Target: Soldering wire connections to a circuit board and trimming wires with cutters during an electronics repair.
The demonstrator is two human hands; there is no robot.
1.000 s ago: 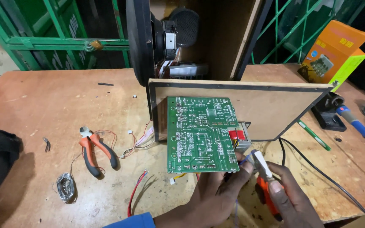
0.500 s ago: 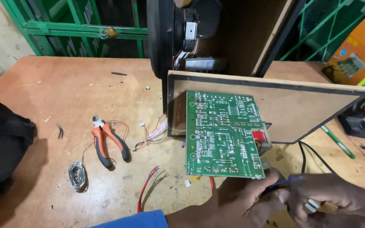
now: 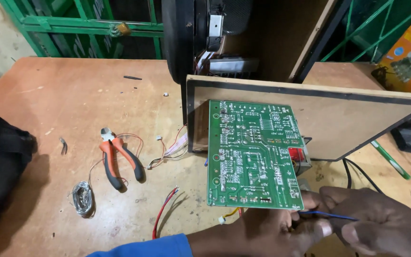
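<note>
Both hands shifted right; left hand [image 3: 267, 228] and right hand [image 3: 381, 219] pinch blue wire [image 3: 331, 215] (just below green circuit board [image 3: 253, 154]).

Green circuit board [image 3: 253, 154], solder side up with white printing, tilted and propped at its lower edge, thin blue wire [image 3: 331, 215] running level just below its lower right corner

Orange-handled tool gone; hands [image 3: 319, 226] pinch blue wire [image 3: 331, 215].
</note>
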